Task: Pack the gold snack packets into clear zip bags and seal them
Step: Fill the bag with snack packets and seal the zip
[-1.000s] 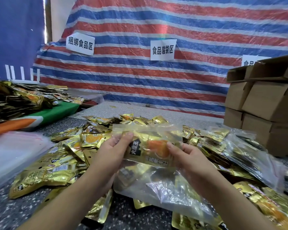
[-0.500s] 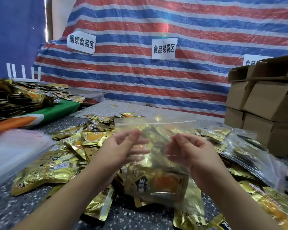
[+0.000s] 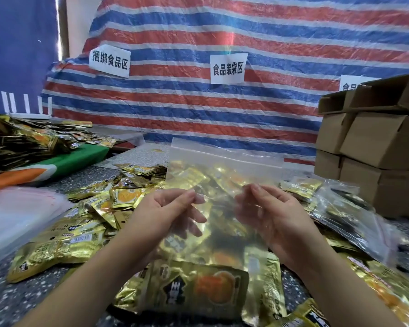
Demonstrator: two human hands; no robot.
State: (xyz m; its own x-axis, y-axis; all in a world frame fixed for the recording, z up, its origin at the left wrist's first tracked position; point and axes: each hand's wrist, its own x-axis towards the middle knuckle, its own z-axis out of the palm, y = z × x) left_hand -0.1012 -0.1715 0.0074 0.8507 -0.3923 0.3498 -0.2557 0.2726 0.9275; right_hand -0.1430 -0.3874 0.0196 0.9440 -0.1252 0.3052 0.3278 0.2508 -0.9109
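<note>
- The clear zip bag (image 3: 222,185) is the landmark: it stands upright above the tabletop (image 3: 14,300), its zip strip at the top edge, its lower part holding gold snack packets; one packet with an orange print (image 3: 206,289) lies at the bottom of the bag
- The left hand (image 3: 165,215) is at the bag's left side, thumb and forefinger pinching the plastic about halfway up; the other fingers lie loosely curled behind the film
- The right hand (image 3: 269,215) is at the bag's right side, fingers curled round the plastic at the same height; whether the zip strip is pressed closed, I cannot tell
- A loose heap of gold snack packets (image 3: 85,223) spreads over the tabletop left of the bag and behind it; more lie below and right of it
- Right of the bag lie filled zip bags (image 3: 350,215), slumped over one another; beyond them stand stacked cardboard boxes (image 3: 373,147)
- Far left of the bag rests a stack of empty clear bags (image 3: 17,215); behind that, a second pile of packets (image 3: 21,142) sits on a green and orange cloth (image 3: 80,159)
- Behind the bag hangs a red, white and blue striped tarp (image 3: 246,31) bearing white paper signs (image 3: 228,68)
</note>
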